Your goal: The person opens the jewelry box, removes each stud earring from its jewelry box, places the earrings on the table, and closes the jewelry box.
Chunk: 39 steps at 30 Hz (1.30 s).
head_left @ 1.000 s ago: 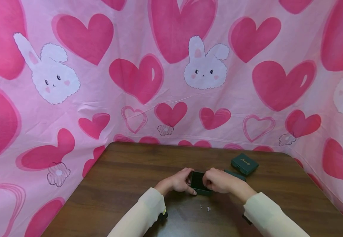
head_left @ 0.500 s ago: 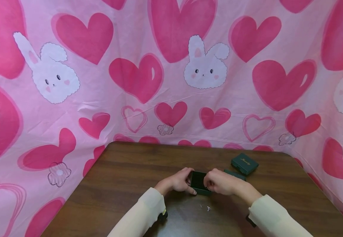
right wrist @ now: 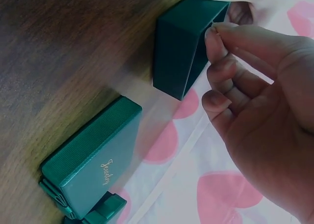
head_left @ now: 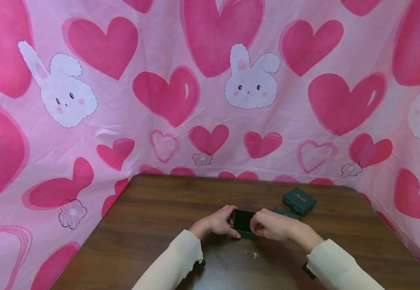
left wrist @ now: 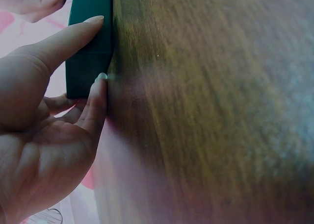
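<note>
My left hand (head_left: 221, 220) grips the left end of a dark green jewelry box (head_left: 245, 232). Its thumb presses the near wall and the fingers lie round the end and far side, as the left wrist view shows. The box is uncovered, with a black inside facing up. Over its right part is my right hand (right wrist: 265, 82), thumb and index fingertips pinched together right at the rim. A tiny pale speck shows between those fingertips; what it is I cannot tell. The other right fingers are curled. On the table before the box lie two small silvery pieces (head_left: 255, 255).
A dark green lid (head_left: 287, 213) lies just right of the box, partly behind my right hand. Farther back stands another green box (head_left: 300, 200) with gold lettering and a bow (right wrist: 105, 209). A pink heart-print cloth (head_left: 210, 104) surrounds the wooden table (head_left: 166, 201).
My right hand has shifted slightly right along the box, and its forearm has swung a little outward. The left hand, the box and the silvery pieces stay where they were.
</note>
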Available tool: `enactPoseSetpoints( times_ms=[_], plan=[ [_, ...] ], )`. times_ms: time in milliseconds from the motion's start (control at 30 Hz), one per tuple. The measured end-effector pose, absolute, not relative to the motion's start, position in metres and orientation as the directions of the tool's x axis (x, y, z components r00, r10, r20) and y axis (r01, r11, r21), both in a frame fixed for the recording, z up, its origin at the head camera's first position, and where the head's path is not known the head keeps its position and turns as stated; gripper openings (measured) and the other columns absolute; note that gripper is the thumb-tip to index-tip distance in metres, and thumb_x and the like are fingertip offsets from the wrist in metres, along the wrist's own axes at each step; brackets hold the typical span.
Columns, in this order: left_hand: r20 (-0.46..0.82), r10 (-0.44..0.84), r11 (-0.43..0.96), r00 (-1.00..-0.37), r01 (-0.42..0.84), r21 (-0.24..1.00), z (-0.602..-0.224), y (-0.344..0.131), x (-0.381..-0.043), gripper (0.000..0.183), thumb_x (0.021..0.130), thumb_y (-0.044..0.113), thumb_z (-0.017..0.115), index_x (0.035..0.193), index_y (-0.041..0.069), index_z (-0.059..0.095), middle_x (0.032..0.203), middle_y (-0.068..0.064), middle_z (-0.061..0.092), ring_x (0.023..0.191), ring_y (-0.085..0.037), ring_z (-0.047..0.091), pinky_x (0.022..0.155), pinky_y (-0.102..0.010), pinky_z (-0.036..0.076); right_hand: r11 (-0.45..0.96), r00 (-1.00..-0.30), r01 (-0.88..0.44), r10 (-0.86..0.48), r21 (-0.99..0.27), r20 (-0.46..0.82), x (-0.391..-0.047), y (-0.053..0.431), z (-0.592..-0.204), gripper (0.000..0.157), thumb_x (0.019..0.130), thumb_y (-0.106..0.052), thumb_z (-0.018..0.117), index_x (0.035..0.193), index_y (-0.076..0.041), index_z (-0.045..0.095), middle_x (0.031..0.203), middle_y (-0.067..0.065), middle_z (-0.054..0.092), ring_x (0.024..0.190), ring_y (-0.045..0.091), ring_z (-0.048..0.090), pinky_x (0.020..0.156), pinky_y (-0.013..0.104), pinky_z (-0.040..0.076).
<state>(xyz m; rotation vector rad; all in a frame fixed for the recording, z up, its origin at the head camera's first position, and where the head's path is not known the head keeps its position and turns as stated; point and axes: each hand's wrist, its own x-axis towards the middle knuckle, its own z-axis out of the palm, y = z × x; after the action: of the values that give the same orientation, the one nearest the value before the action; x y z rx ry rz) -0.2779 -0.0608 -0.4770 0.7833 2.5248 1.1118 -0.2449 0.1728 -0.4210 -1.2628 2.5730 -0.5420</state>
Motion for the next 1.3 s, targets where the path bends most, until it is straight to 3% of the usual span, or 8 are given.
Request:
enactPoseSetpoints(
  times_ms=[967,1300],
  plan=[
    [-0.034,0.567,0.581,-0.823,0.37,0.725,-0.478,-0.061,-0.279,0.062,0.076,0.016,0.091,0.125,0.011,0.053,0.107,-0.003,0.049,0.091,-0.013,0.049,0.079,-0.026,0.045,0.543,-0.598,-0.69,-0.8,-0.478,-0.046,-0.231,0.167,-0.433,0.012,0.092,-0.001,0.069,0.094,-0.01,0.076,0.084,-0.006,0.071,0.066,-0.001,0.057,0.065,0.021,0.052],
    [-0.03,0.565,0.577,-0.824,0.37,0.728,-0.478,-0.06,-0.278,0.067,0.076,0.016,0.092,0.129,0.009,0.052,0.108,-0.002,0.049,0.091,-0.014,0.05,0.079,-0.027,0.046,0.542,-0.584,-0.702,-0.809,-0.461,-0.062,-0.227,0.162,-0.442,0.014,0.087,0.0,0.074,0.091,-0.014,0.077,0.082,-0.012,0.07,0.069,-0.003,0.06,0.066,0.02,0.052]
  ],
)
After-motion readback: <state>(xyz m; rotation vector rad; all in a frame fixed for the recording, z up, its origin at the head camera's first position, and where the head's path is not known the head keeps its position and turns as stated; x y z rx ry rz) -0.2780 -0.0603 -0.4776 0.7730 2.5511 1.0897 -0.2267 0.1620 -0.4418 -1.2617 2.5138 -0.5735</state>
